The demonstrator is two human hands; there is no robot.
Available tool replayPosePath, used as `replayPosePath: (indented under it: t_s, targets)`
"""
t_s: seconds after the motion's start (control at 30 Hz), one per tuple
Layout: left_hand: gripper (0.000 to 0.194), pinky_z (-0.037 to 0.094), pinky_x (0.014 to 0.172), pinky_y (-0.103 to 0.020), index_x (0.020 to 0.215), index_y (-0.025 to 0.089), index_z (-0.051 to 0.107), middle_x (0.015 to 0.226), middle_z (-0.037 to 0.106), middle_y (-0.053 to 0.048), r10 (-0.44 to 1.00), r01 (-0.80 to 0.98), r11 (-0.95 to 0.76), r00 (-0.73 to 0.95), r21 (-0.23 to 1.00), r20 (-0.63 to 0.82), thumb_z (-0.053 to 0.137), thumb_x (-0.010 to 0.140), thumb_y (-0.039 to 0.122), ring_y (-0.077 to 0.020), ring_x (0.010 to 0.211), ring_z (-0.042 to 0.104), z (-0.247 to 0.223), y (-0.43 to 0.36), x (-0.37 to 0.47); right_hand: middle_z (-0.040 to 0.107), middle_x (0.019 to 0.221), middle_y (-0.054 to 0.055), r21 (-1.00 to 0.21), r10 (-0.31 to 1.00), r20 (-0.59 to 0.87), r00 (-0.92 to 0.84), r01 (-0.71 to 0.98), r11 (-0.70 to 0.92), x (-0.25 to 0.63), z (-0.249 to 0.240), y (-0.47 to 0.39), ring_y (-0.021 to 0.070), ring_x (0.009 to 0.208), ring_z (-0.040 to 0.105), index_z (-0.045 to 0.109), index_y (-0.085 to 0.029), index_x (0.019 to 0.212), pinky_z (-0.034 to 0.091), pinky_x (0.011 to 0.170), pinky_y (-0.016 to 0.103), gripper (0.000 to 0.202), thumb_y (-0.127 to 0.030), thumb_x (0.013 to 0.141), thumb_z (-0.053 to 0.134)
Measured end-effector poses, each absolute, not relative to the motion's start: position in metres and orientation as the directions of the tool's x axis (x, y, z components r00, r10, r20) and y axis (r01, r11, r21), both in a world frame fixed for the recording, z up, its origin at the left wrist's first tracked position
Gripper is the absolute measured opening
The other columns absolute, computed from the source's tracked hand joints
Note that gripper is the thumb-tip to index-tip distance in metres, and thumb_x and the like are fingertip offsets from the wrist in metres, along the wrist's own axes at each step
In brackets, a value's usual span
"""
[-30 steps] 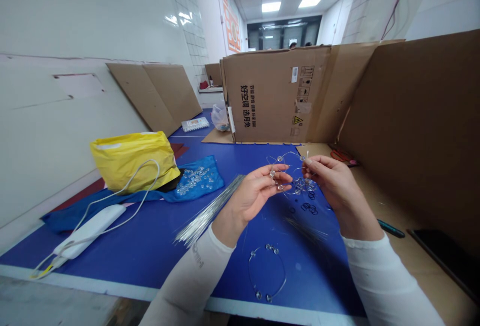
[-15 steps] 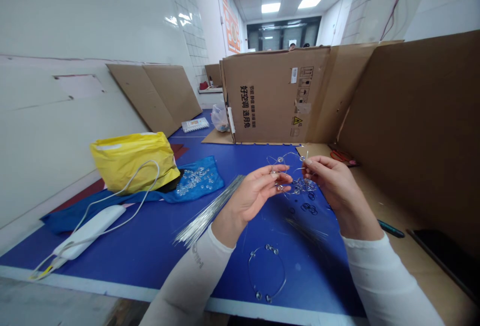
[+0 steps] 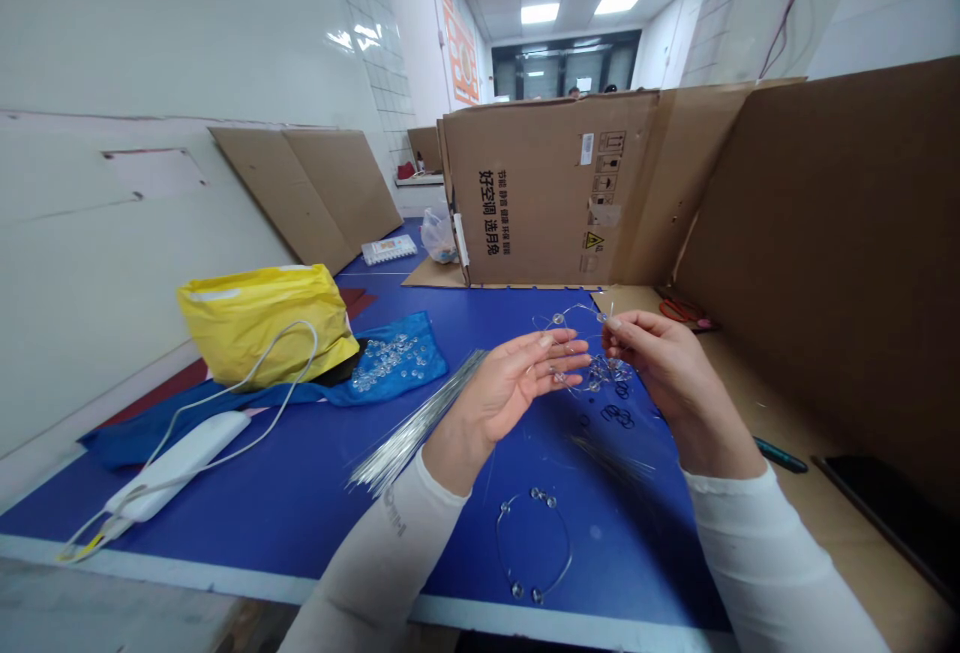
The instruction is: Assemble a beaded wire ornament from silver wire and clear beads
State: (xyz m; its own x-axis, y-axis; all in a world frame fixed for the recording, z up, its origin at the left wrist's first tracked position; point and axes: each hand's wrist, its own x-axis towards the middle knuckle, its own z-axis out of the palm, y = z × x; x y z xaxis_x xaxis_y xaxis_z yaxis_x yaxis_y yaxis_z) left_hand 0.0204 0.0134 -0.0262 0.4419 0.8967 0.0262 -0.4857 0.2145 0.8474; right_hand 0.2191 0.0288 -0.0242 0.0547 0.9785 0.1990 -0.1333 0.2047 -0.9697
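Head view: the right hand (image 3: 667, 363) pinches a beaded wire (image 3: 558, 319) between closed thumb and fingers; the left hand (image 3: 501, 388) has its fingers loosely extended and parted against it — whether they grip, I cannot tell. The beaded wire hangs above a blue table (image 3: 615, 553). From there, a beaded loop (image 3: 537, 596) lies at six o'clock, a wire bundle (image 3: 420, 428) at eight; a cardboard box (image 3: 540, 193) stands at twelve, lit ceiling panels (image 3: 540, 13) beyond.
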Motion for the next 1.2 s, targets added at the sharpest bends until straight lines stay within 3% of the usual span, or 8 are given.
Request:
replayPosePath:
  t_s: [0.33,0.8,1.03,1.2]
  targets:
    - [0.022,0.059,0.089,-0.040,0.106,0.010,0.076,0.111,0.078,-0.018,0.907,-0.512,0.215,0.421,0.832,0.026,0.058,0.096,0.019,-0.0258,0.100,0.076,-0.027,0.020,0.015,0.075,0.082,0.010,-0.970,0.991,0.108,-0.082,-0.228,0.087,0.224,-0.030,0.030,0.0189,0.071,0.068,0.078,-0.018,0.077,0.055,0.061,0.029,0.046,-0.058,0.060,0.090]
    - [0.022,0.059,0.090,-0.039,0.105,0.009,0.075,0.110,0.078,-0.017,0.918,-0.552,0.182,0.392,0.814,0.060,0.058,0.095,0.017,-0.0250,0.098,0.076,-0.027,0.024,0.010,0.076,0.085,0.011,-0.980,0.989,0.068,-0.132,-0.195,0.042,0.220,-0.030,0.029,0.0187,0.070,0.070,0.077,-0.016,0.086,0.056,0.065,0.032,0.046,-0.056,0.066,0.087]
    - [0.019,0.054,0.099,-0.042,0.105,0.011,0.074,0.116,0.076,-0.016,0.925,-0.568,0.150,0.370,0.810,0.089,0.062,0.093,0.019,-0.0262,0.109,0.073,-0.023,0.021,0.010,0.075,0.083,0.010,-0.985,0.985,0.088,-0.151,-0.164,0.063,0.218,-0.031,0.030,0.0179,0.071,0.069,0.076,-0.016,0.084,0.056,0.066,0.032,0.043,-0.055,0.068,0.085]
    - [0.017,0.054,0.098,-0.042,0.105,0.012,0.074,0.115,0.076,-0.016,0.926,-0.552,0.149,0.368,0.821,0.080,0.064,0.091,0.016,-0.0268,0.109,0.072,-0.021,0.020,0.010,0.071,0.069,0.007,-0.987,0.983,0.081,-0.166,-0.151,0.056,0.219,-0.031,0.028,0.0188,0.067,0.068,0.076,-0.016,0.082,0.055,0.064,0.033,0.044,-0.057,0.066,0.085]
